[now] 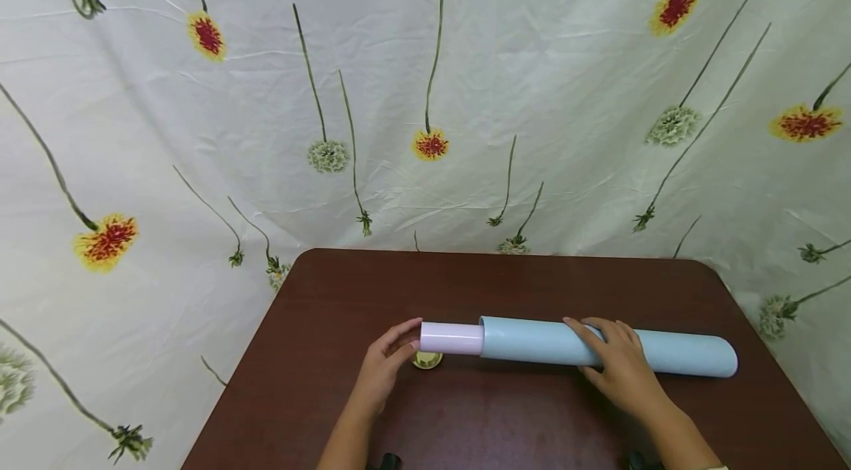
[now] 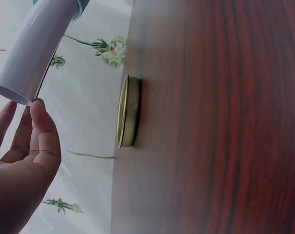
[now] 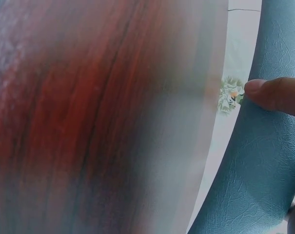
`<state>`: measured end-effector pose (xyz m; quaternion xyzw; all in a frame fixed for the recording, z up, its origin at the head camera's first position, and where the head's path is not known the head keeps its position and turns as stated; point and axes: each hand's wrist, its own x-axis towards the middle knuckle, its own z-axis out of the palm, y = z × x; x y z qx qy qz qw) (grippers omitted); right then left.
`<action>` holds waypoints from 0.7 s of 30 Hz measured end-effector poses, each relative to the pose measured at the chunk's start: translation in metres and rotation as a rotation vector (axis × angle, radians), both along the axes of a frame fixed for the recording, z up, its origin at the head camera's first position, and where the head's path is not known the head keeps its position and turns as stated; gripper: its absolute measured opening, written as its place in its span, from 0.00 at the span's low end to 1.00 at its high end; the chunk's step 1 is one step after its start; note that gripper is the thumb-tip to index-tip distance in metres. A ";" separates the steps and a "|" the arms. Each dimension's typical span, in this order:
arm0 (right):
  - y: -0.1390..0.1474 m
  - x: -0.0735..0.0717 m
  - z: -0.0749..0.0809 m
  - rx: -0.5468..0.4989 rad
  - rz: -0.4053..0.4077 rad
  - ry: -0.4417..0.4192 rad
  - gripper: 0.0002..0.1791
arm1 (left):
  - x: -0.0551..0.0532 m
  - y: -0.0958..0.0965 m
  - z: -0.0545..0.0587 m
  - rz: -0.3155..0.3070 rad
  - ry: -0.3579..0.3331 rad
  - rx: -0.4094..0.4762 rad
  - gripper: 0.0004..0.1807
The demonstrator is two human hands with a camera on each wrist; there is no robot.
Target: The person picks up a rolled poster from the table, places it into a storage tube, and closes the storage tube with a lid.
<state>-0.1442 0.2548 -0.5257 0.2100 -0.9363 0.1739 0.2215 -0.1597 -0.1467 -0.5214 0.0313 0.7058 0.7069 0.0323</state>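
A long light blue tube lies sideways in front of me, with a textured surface in the right wrist view. From its left end sticks out a narrower glossy lilac tube, whose rim shows in the left wrist view. My left hand holds the lilac tube's free end by the rim with thumb and fingertips. Around the middle of the blue tube, my right hand grips from above, thumb on the near side. A shallow round gold lid sits on the table below the lilac end, partly hidden in the head view.
The dark reddish-brown wooden table has rounded far corners. Behind and around it hangs a white cloth printed with flowers. Small dark objects show at the bottom edge near my wrists.
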 end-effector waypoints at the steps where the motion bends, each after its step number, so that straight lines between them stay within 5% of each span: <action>1: 0.000 0.000 0.000 0.001 0.000 0.001 0.55 | 0.000 0.000 0.000 -0.001 0.000 0.003 0.24; 21: -0.008 0.002 -0.002 -0.005 -0.008 -0.002 0.56 | -0.002 0.006 -0.005 -0.055 0.003 0.027 0.24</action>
